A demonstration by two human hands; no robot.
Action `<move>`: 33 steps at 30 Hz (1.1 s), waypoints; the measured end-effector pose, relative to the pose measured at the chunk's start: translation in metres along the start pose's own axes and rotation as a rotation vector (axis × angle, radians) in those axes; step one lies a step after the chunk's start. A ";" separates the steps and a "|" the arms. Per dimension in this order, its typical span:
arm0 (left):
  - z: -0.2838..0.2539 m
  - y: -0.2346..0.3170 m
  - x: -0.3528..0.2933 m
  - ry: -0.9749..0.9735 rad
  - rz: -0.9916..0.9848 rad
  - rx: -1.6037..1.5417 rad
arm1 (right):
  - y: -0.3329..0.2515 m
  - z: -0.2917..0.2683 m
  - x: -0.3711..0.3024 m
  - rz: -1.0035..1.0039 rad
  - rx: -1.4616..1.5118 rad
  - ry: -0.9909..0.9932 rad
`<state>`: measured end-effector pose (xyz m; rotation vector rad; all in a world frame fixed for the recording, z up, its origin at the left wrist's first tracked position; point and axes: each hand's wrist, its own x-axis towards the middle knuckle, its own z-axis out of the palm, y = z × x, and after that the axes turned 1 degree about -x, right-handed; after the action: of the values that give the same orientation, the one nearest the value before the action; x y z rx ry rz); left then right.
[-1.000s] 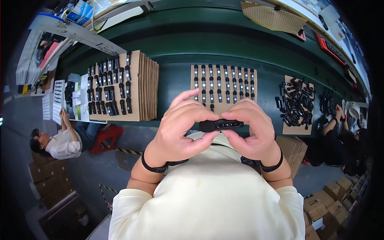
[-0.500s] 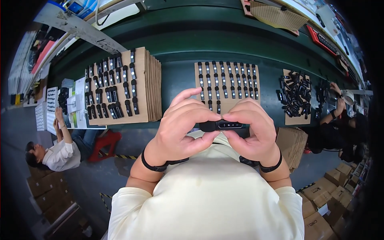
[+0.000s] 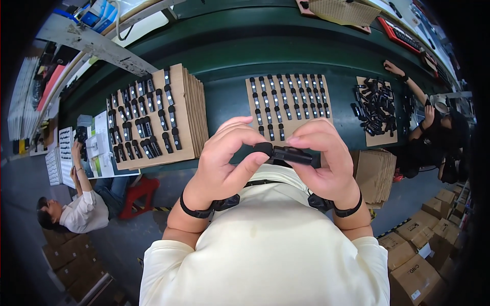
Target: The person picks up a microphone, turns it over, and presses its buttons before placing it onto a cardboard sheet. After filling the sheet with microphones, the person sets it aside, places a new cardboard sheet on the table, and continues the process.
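Observation:
In front of my chest I hold a small black clip-on microphone (image 3: 295, 155) crosswise between both hands. My left hand (image 3: 220, 166) pinches its rounded foam cap (image 3: 263, 148) between thumb and forefinger. The fingers and thumb of my right hand (image 3: 326, 159) are closed round the other end of its body. Whether the cap sits fully on the body I cannot tell. Just beyond my hands, similar microphones stand in rows on a cardboard sheet (image 3: 301, 116); the nearest row is shorter and partly covered by my fingers.
At left, a stack of cardboard sheets (image 3: 196, 117) carries more microphones in rows. To the right lies a heap of black microphones (image 3: 375, 104) on cardboard. Seated co-workers are at left (image 3: 84, 209) and right (image 3: 434, 127). Cardboard boxes (image 3: 416, 278) stand on the floor at right.
The microphone has turned, its right end now tilting lower, and its lit front no longer shows. My left fingers have shifted onto the foam cap. The right co-worker's arm has reached out over the table.

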<state>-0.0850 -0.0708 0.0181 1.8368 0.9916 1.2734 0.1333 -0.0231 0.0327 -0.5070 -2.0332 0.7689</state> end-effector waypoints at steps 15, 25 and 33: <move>0.006 -0.002 0.008 0.022 0.070 0.194 | -0.004 -0.009 -0.002 0.159 -0.175 -0.071; 0.016 -0.039 -0.016 0.099 -0.210 0.254 | 0.178 0.031 -0.145 0.918 -0.201 -0.031; 0.019 -0.055 -0.039 0.049 -0.316 0.351 | 0.237 0.076 -0.197 1.235 -0.342 -0.121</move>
<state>-0.0869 -0.0810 -0.0514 1.8103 1.5432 1.0024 0.1886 0.0046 -0.2792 -2.0367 -1.8131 1.1315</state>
